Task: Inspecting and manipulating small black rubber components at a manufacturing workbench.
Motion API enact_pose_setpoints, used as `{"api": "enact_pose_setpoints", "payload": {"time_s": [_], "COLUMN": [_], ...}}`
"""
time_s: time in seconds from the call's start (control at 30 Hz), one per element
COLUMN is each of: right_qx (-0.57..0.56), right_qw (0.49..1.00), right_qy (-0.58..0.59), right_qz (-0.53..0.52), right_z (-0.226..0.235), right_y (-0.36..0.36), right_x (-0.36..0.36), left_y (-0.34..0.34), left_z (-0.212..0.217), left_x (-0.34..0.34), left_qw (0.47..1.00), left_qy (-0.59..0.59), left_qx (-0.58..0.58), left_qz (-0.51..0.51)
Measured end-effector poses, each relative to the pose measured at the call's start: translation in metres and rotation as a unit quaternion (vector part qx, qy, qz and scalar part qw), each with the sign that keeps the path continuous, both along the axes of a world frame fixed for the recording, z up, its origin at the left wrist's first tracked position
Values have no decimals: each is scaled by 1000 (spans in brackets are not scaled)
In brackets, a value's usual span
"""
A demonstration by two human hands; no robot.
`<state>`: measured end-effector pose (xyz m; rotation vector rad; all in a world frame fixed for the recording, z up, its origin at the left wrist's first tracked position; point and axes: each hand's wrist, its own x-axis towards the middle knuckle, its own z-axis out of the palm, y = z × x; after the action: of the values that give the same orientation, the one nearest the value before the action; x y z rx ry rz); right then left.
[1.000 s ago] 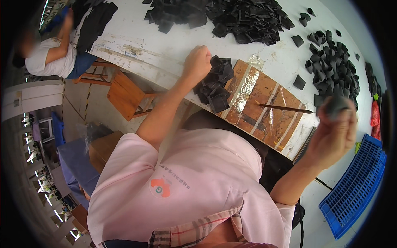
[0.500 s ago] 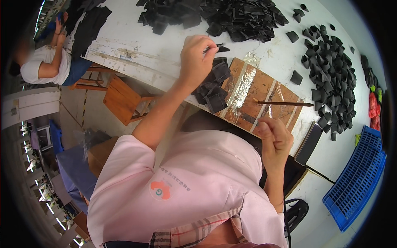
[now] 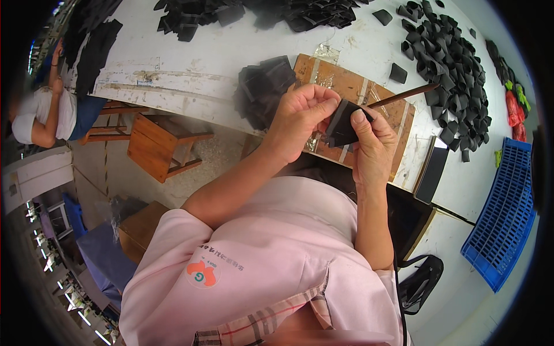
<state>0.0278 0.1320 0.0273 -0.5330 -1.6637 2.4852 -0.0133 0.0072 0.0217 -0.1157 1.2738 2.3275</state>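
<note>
Over the brown board, both hands meet at a small flat black piece of material. At its left edge my left hand is closed, thumb and fingers pinched together. My right hand grips the piece's right side, its thumb on top. A dark brown stick slants out beyond the right hand; its near end is hidden there, and I cannot tell whether the fingers touch it. Beside the board, left of it, lies a stack of black pieces.
Curled black pieces pile up on the right of the white table. Flat black pieces lie in heaps at the far side. A blue plastic crate stands at the right, a wooden stool at the left. Another person sits far left.
My left hand has come right and down with a black piece, and my right hand has moved up to grip it. The stick is tilted more steeply. The whole view has shifted.
</note>
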Motion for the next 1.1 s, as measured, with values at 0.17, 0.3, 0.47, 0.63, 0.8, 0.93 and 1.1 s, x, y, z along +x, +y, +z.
{"api": "enact_pose_setpoints", "payload": {"time_s": [0.17, 0.3, 0.47, 0.63, 0.8, 0.93, 1.1], "right_qx": [-36, 304, 77, -23, -110, -148, 421], "right_qw": [999, 947, 997, 999, 992, 986, 905], "right_qy": [-32, 80, 27, -17, 10, -5, 33], "right_qz": [-1, -59, -3, 35, 60, 82, -53], "right_z": [-26, -28, -17, -14, -13, -15, -17], "right_y": [8, 6, 23, 23, 22, 26, 13], "right_x": [5, 9, 15, 19, 19, 19, 21], "left_y": [-10, -9, -6, -1, -1, 2, 8], "left_z": [-10, -24, -9, 11, 11, 9, 2], "left_x": [-6, -8, -7, -4, -4, -2, 4], "left_qw": [991, 943, 924, 973, 968, 969, 949], "left_qy": [20, 204, 251, 113, 55, 55, 179], "left_qx": [-90, -259, -279, -125, -109, -111, -220], "left_qz": [-93, -55, -72, -157, -219, -212, -135]}}
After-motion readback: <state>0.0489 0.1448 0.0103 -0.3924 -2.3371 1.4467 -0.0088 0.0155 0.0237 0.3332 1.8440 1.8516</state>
